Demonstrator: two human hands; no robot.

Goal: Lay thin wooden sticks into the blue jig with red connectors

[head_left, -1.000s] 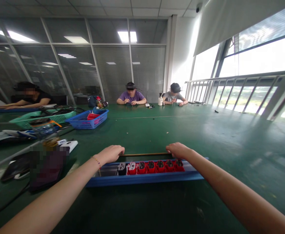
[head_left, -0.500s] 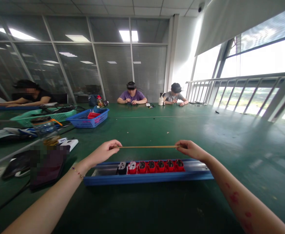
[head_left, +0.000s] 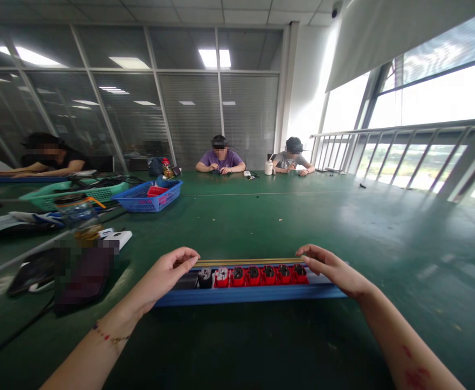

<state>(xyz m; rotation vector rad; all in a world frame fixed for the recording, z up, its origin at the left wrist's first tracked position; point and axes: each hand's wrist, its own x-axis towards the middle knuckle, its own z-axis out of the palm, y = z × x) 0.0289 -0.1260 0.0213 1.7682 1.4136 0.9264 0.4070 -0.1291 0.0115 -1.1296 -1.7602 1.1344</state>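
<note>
A long blue metal channel [head_left: 253, 295] lies across the green table, holding a row of several red socket modules [head_left: 254, 277] with a black one [head_left: 205, 278] at the left end. Thin brass-coloured strips [head_left: 245, 262] run along the channel's far edge. My left hand [head_left: 176, 266] is at the strips' left end, thumb and fingers apart. At their right end my right hand [head_left: 317, 261] has its fingers spread over the channel. Whether fingertips still touch the strips is hard to tell.
A blue basket [head_left: 150, 203] with a red item, a green basket [head_left: 50, 199], a lidded jar [head_left: 78, 214] and dark devices [head_left: 86, 273] stand at the left. Three people sit around the table's far side and left, one in a purple shirt [head_left: 234, 160].
Both hands have come down toward me with the strips, which were held above the table beyond the channel and now lie along its far edge. The fingers have opened.
</note>
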